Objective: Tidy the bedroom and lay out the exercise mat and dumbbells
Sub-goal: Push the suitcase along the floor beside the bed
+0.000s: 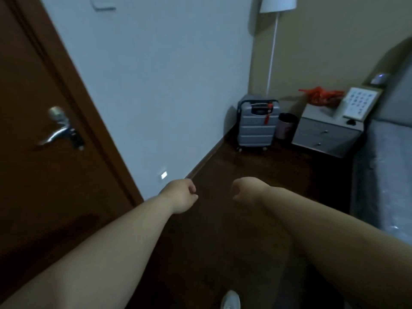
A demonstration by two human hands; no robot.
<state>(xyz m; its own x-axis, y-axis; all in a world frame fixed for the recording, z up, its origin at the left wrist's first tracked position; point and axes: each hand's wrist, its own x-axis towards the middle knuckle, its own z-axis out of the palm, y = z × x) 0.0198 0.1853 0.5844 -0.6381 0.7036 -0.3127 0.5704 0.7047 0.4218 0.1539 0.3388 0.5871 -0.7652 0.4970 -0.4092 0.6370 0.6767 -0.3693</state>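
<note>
Both my arms reach forward over the dark wooden floor [256, 175]. My left hand [181, 196] has its fingers curled under and holds nothing. My right hand [245, 191] is also curled, with nothing in it. The two hands hang side by side with a gap between them. No exercise mat or dumbbell is in view.
A brown door [44, 175] with a metal handle [60, 130] stands at the left. In the far corner are a grey suitcase [256, 128], a small bin [286, 126], a grey nightstand [327, 134] and a floor lamp [273, 52]. The bed [383, 175] runs along the right.
</note>
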